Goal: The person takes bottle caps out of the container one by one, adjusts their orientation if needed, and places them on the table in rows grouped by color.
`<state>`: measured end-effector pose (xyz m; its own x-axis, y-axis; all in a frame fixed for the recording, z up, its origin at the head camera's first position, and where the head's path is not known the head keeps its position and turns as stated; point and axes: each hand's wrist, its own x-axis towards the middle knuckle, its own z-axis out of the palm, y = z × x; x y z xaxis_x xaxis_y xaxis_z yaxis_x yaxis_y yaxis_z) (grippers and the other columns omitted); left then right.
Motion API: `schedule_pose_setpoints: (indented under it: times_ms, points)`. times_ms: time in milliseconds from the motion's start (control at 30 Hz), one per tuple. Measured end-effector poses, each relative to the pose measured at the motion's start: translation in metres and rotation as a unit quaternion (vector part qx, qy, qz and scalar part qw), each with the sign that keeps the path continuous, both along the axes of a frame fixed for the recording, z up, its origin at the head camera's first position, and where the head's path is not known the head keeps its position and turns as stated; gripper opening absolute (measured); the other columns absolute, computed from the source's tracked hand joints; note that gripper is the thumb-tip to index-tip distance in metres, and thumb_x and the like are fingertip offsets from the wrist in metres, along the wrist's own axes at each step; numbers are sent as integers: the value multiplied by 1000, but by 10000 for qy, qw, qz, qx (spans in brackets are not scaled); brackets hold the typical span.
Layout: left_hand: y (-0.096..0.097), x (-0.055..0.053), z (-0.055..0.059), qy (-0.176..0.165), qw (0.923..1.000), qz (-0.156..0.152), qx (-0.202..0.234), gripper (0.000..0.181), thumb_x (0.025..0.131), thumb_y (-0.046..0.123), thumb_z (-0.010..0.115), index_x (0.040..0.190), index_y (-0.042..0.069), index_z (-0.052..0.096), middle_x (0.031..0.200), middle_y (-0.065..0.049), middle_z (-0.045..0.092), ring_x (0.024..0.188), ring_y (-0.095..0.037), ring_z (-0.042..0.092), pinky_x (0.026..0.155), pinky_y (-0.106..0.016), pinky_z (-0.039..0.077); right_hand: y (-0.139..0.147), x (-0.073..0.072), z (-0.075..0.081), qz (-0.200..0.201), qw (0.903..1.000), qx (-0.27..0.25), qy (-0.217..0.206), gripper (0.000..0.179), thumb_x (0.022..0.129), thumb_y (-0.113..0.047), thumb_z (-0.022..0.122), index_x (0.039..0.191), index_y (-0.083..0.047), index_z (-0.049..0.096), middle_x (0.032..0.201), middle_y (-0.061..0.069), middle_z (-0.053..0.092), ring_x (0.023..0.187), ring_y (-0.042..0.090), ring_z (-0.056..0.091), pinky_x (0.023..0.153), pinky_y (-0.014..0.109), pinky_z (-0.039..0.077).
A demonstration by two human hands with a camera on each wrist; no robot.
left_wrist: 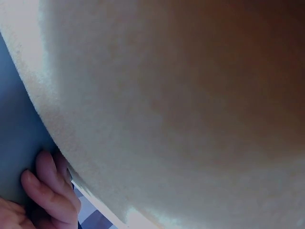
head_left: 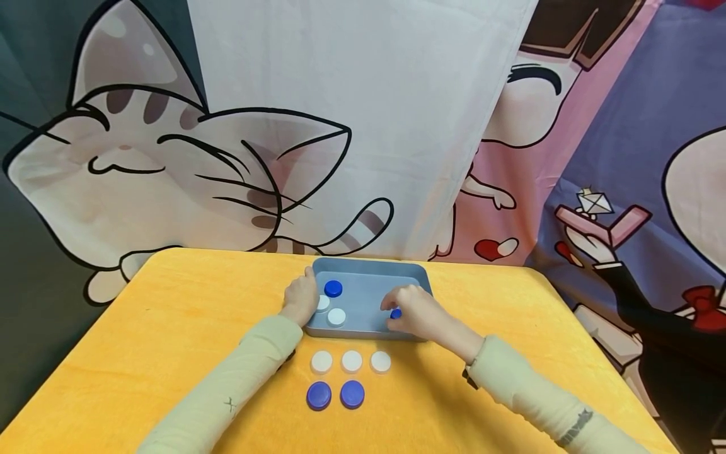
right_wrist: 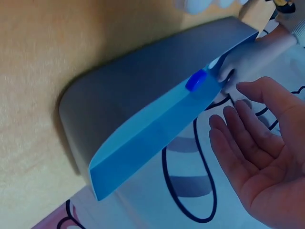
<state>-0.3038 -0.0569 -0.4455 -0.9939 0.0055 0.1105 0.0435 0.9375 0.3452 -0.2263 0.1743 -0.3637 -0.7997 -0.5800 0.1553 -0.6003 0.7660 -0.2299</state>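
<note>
A shallow blue-grey tray [head_left: 363, 336] lies on the table. My left hand [head_left: 301, 297] grips its left end; in the left wrist view, its curled fingers [left_wrist: 50, 191] show at the lower left. Over the tray's right part is my right hand [head_left: 416, 310], thumb and fingers apart and loosely bent. A blue bottle cap [head_left: 396, 313] shows between them in the head view, partly covered. The right wrist view shows nothing between those fingers [right_wrist: 228, 152]. At the tray's left side lie another blue cap [head_left: 333, 288] and two white caps, one nearer [head_left: 336, 316] and one beside the left hand [head_left: 322, 303].
In front of the tray, three white caps [head_left: 351, 361] form a row on the yellow tabletop [head_left: 227, 284]. Two blue caps [head_left: 352, 394] lie closer to me, below that row. A cloth printed with cartoon figures [head_left: 363, 94] hangs behind the table.
</note>
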Motion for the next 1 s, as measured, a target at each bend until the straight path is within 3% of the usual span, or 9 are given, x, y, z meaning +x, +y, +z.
schedule_pose_setpoints:
  times_ms: [300,533,1000]
  points:
    - [1,1,2,19,10000,26,-39,25,95,4,49,117,-7,48,87,-26,66,76,-36,68,67,-44,58,7,-24,-6,-365,9986,208,-326,22,73,-10,80,93,-1,72,89,10,73,79,18,66,74,33,56]
    - [2,1,0,41,9999,41,-123,26,96,4,48,119,-8,47,87,-25,66,76,-36,68,67,-44,58,11,-33,-22,-715,9952,333,-577,23,72,-9,81,92,0,72,88,9,71,77,17,63,73,33,56]
    - [1,2,1,33,10000,-6,-57,23,96,4,49,115,-7,47,84,-25,65,74,-35,68,67,-44,58,19,-43,-49,-704,9949,310,-650,22,70,-12,84,86,-1,73,80,7,70,68,10,56,64,28,52]
